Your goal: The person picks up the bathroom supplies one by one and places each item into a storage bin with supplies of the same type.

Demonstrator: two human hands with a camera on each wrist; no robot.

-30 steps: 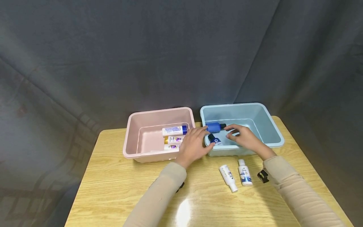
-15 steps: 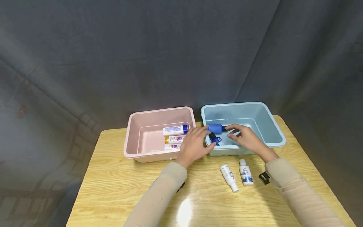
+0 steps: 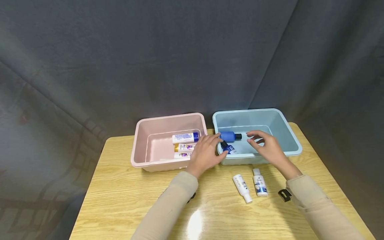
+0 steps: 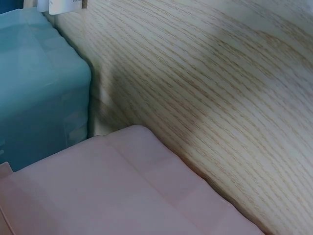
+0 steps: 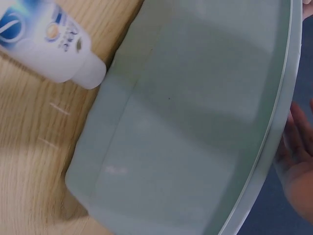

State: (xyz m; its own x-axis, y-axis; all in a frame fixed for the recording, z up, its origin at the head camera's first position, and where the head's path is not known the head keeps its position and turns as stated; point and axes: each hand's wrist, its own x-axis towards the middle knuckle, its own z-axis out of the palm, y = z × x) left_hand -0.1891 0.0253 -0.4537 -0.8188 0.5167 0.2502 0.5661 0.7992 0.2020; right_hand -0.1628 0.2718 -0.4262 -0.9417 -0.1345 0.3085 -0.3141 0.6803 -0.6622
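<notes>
In the head view my left hand (image 3: 205, 154) hangs over the neighbouring rims of the two bins, fingers spread and bent a little. Its thumb tip is close to a small dark-blue bottle (image 3: 231, 149) with a black cap; whether they touch I cannot tell. Behind that lies a larger blue bottle (image 3: 228, 136), its black cap pointing right. Both are in the light-blue bin (image 3: 249, 114). My right hand (image 3: 264, 145) is over this bin, loosely curved, holding nothing, just right of the larger bottle's cap. In the right wrist view part of that hand (image 5: 298, 166) shows beyond the rim.
Left of the blue bin stands a pink bin (image 3: 168, 117) with a white tube (image 3: 182, 138), a yellow-capped tube (image 3: 184, 147) and another white container (image 3: 181, 155). Two white bottles, a left one (image 3: 242, 188) and a right one (image 3: 260, 182), lie on the wooden table (image 3: 120, 196) in front.
My right hand has moved right, away from the larger blue bottle's cap, which now shows fully. The small blue bottle has turned slightly since the first frame. My left hand has hardly moved.
</notes>
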